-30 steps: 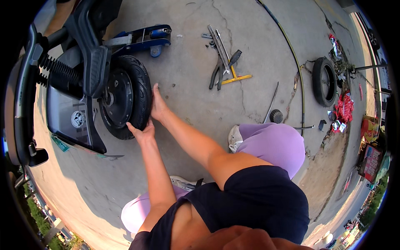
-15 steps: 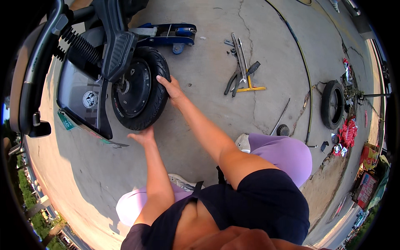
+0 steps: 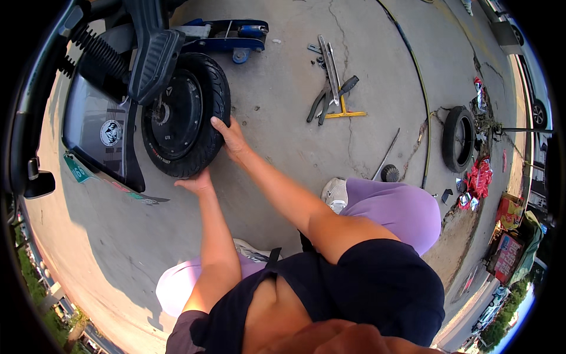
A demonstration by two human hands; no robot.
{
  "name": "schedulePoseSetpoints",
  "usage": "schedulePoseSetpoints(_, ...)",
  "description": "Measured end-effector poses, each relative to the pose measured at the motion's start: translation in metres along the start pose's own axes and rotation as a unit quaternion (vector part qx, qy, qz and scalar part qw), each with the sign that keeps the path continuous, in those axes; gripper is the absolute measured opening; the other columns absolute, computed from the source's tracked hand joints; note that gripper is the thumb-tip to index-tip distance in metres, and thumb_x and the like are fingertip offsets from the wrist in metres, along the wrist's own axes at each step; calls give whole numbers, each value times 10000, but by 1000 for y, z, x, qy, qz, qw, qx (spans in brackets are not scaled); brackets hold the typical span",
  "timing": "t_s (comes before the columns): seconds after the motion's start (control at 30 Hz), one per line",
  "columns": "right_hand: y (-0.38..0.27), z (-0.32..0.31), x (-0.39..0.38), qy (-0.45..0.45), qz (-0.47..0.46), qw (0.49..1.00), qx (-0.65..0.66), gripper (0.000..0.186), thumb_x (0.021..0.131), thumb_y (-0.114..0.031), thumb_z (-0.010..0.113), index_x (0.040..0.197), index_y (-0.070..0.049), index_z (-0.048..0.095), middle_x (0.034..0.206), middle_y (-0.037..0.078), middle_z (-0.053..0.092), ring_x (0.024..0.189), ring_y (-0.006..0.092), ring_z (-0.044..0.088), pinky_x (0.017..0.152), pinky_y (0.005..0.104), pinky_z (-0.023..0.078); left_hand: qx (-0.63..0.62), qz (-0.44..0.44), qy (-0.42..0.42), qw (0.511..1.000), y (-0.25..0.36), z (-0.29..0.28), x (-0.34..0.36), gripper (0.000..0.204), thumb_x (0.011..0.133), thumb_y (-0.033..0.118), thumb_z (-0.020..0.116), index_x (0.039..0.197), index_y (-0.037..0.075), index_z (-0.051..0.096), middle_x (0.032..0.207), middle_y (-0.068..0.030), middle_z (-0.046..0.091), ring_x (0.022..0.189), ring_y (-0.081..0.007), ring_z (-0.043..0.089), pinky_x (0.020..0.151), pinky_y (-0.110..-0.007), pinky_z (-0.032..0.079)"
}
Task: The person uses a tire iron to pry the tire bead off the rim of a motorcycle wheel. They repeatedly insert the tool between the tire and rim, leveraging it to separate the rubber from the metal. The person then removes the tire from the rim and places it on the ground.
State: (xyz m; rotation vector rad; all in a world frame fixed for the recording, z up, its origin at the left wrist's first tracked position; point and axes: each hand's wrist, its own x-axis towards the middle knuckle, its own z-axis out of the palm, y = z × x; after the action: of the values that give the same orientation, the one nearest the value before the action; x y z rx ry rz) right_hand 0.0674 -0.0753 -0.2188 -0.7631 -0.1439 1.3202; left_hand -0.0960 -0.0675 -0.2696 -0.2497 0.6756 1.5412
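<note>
Black wheel (image 3: 186, 118): near the blue jack (image 3: 227, 44), beside the grey panel (image 3: 88, 127).
Right hand (image 3: 233, 139): we grasp the wheel's right edge.
Left hand (image 3: 199, 183): we touch its lower edge, thumb spread; fingers hidden, grip we cannot tell.

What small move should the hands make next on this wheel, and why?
Perhaps have the left hand bring its thumb onto the tyre: that thumb points outward below it, whereas the right hand has its thumb against the tyre. A steadier hold seems likely.
</note>
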Motion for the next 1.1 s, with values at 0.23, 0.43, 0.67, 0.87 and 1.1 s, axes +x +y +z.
schedulePoseSetpoints(0.23, -7, -11, 24, 11, 1, 1000, -29, 794, 743, -441, 771, 1295, 30, 448, 1199, 140, 570, 1101, 223, 544, 973, 346, 419, 86, -1, -25, 996, 30, -16, 25, 945, 837, 787, 139, 1466, 93, 270, 1544, -114, 206, 1410, -358, 191, 1134, -556, 180)
schedulePoseSetpoints(0.43, -57, -24, 86, -3, 48, 998, -41, 632, 803, -397, 718, 1213, 43, 523, 1083, 145, 640, 939, 219, 637, 865, 321, 518, 109, -5, -7, 994, 25, -22, 30, 932, 833, 792, 188, 1455, 107, 303, 1530, -93, 256, 1398, -342, 235, 1133, -550, 199)
schedulePoseSetpoints(0.67, -79, -31, 146, -29, 132, 990, -29, 477, 811, -327, 727, 1097, 38, 613, 988, 160, 684, 819, 232, 682, 771, 342, 567, 171, -19, -43, 984, 43, -17, 43, 908, 817, 789, 310, 1435, 125, 354, 1513, -79, 297, 1372, -341, 284, 1120, -547, 233)
schedulePoseSetpoints(0.87, -84, -49, 150, -11, 144, 987, -68, 527, 861, -388, 655, 1192, 12, 564, 1082, 162, 663, 913, 248, 670, 830, 347, 552, 198, -39, -44, 978, 56, 5, 46, 934, 760, 748, 527, 1397, 78, 397, 1432, -112, 422, 1315, -328, 381, 1094, -505, 302)
schedulePoseSetpoints(1.1, -86, -55, 154, -54, 181, 980, -60, 547, 893, -437, 594, 1238, -16, 548, 1127, 152, 649, 959, 250, 659, 845, 366, 549, 205, -66, -62, 975, 61, 18, 48, 912, 785, 765, 468, 1389, 85, 416, 1419, -108, 443, 1293, -330, 414, 1084, -501, 319)
